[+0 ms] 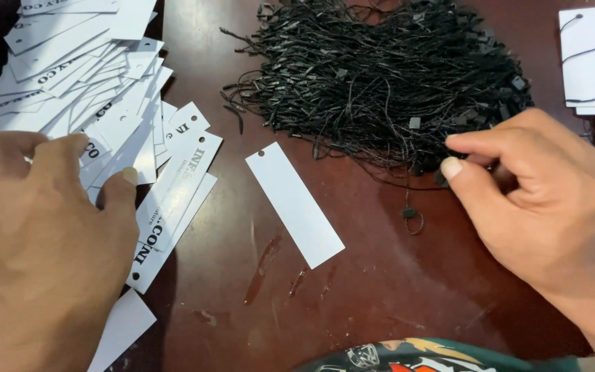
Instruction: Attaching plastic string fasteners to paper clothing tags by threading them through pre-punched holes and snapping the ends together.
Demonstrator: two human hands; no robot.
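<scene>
The right hand (552,200) sits at the right of the table, thumb and forefinger pinched together at the near right edge of the pile of black strings (380,83). The pads (451,167) meet against the fringe of that pile. Whether a single string is caught between them cannot be told; the remaining fingers are curled under and hidden.

The left hand (43,227) lies at the near left, palm down, fingers loosely spread, resting on the heap of white tags (84,89). It grips nothing visible; its thumb touches the topmost tags.

Between the two hands lies a single blank white tag (295,204), flat on the brown table (380,289) and apart from everything else. It is a long narrow rectangle with a small punched hole at its far left end. Its long axis runs diagonally, from far left to near right. It lies to the left of the right hand and to the right of the left hand; the left thumb appears somewhat nearer to it than the right fingertips.

One loose string with a small loop (412,219) lies on the table just near of the pile, between the blank tag and the right hand.

At the far right, a stack of strung tags (590,62) rests at the table edge. A patterned garment (421,357) shows at the near edge.
</scene>
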